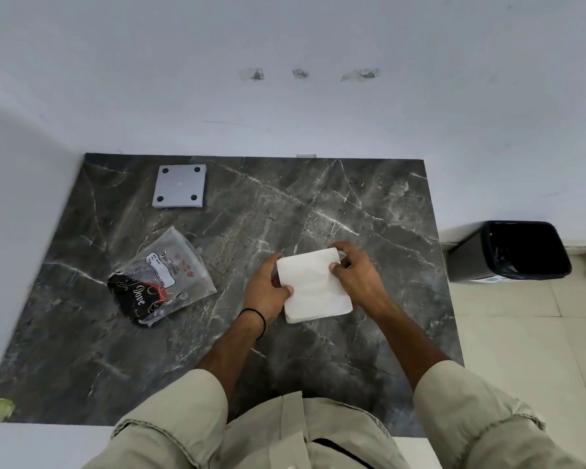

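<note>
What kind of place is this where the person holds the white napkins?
Probably a plain indoor room, maybe an office or workroom corner. A dark marble-pattern table stands against a white wall, and a black bin with a liner sits on the tiled floor beside it.

A single head-worn camera looked steeply down, close over a dark marble table [122, 350], with the wall [183, 79] at twelve o'clock.

Left hand [266, 286] and right hand [356, 270] gripping white napkin stack [313, 286], dark marble table [318, 204], plastic packet [163, 275]
</note>
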